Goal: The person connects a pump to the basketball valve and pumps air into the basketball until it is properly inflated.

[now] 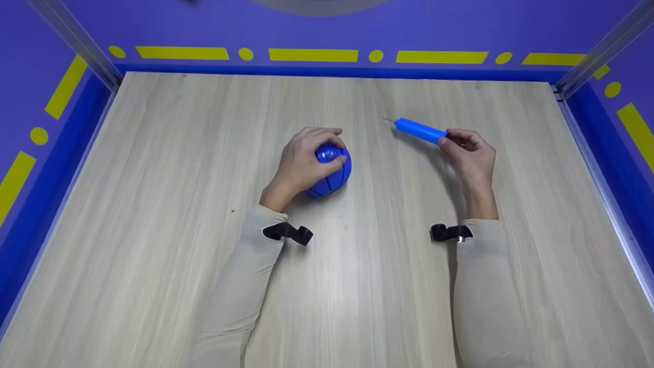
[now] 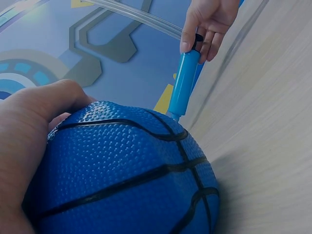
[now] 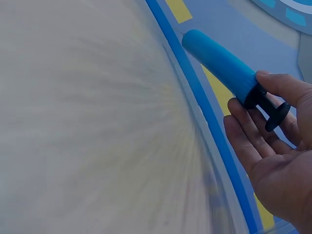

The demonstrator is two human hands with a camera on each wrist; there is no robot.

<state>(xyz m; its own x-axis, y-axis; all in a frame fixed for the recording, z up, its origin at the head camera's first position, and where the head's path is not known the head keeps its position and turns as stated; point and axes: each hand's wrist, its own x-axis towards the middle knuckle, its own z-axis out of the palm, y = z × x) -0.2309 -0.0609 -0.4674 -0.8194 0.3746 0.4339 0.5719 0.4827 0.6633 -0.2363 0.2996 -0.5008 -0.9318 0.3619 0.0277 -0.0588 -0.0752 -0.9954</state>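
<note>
A small blue basketball (image 1: 340, 178) with black seams sits on the table, left of centre in the head view. My left hand (image 1: 301, 159) grips it from above and the left, fingers and thumb curled over its top. In the left wrist view the ball (image 2: 122, 170) looks dented and soft. To the right, my right hand (image 1: 474, 161) pinches a blue hand pump (image 1: 419, 131) near its handle end. The pump's thin needle (image 1: 389, 119) points left, apart from the ball. Its black plunger handle (image 3: 278, 117) shows between the fingers in the right wrist view.
The wooden table (image 1: 204, 153) is bounded by a purple back wall (image 1: 317, 30) with yellow markings. Blue side panels and metal frame edges (image 1: 603, 163) stand left and right. Each forearm wears a black wrist camera mount (image 1: 288, 232).
</note>
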